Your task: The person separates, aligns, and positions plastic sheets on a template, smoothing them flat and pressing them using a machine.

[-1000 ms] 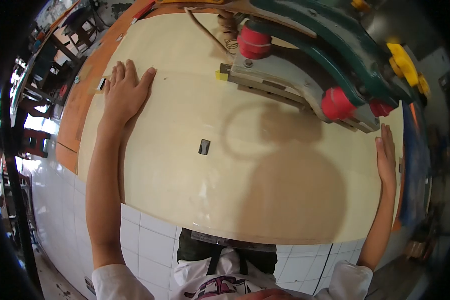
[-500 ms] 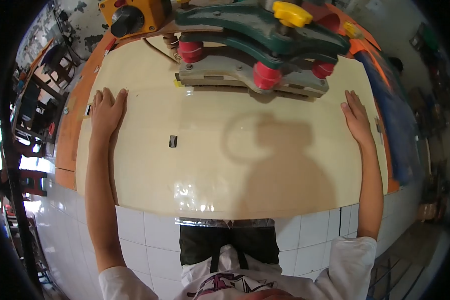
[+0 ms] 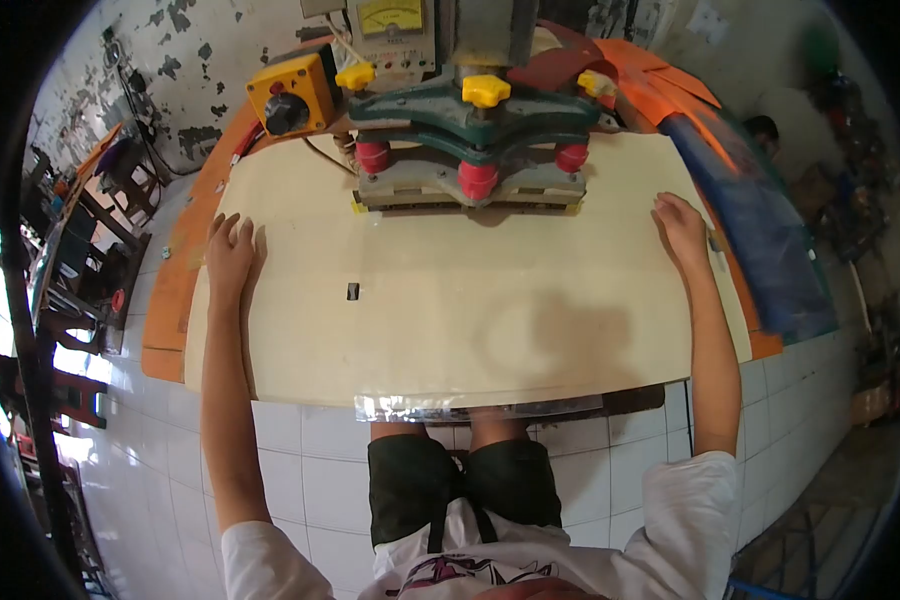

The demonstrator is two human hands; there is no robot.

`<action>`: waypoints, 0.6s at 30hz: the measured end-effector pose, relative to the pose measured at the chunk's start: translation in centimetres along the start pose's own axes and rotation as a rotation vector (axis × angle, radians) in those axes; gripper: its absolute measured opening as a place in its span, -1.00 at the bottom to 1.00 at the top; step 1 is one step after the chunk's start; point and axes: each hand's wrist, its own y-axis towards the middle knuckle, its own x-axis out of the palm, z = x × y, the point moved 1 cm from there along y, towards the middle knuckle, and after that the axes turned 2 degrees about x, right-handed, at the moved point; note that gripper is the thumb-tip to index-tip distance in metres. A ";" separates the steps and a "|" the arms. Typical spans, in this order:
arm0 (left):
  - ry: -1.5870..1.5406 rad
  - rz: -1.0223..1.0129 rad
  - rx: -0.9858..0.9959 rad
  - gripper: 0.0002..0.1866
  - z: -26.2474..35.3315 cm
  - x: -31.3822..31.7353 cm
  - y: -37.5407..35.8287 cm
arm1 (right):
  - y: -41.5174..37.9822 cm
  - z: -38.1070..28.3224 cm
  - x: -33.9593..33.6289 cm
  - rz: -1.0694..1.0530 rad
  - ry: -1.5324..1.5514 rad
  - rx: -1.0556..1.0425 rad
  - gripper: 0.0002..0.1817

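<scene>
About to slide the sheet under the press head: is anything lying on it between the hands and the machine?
Only a small dark piece lies on the cream sheet, nearer the left hand, short of the press head. The right hand rests flat near the sheet's right edge. Nothing else visible lies on the sheet.

Sheet [image 3: 450, 310] lies open between both sides; press [image 3: 470, 150] blocks its far edge.
</scene>
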 end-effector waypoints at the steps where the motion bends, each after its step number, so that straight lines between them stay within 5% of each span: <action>1: -0.050 0.032 0.014 -0.56 -0.2 -0.3 0.0 | -0.1 0.0 -0.4 0.043 0.092 0.028 -0.59; 7: -0.154 0.146 0.052 -0.79 -0.1 -1.2 -0.2 | 0.5 1.3 -4.4 0.372 -0.050 -0.001 -0.72; 18: -0.161 0.163 0.016 -0.83 1.0 -1.8 -0.7 | 0.3 1.4 -4.9 0.419 -0.014 0.021 -0.70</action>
